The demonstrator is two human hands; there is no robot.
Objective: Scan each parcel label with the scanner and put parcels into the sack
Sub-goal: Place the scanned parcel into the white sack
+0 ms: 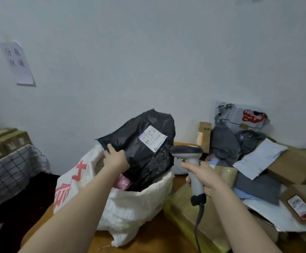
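My left hand (116, 157) pinches the black parcel (144, 147) by its slack edge over the sack (130, 203), soft, light and slippery by its looks, while my right hand (201, 177) grips the scanner (188, 154).

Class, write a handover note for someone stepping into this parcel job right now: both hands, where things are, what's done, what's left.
Left hand: grips the left edge of the black parcel, whose lower end is in the mouth of the white woven sack. Its label faces up.
Right hand: grips the scanner, with the head beside the label.
Done: a pink parcel already lies in the sack.
Unclear: whether the black parcel has been scanned.
Left: drop it in, then scan and bag the pile of parcels on the right.
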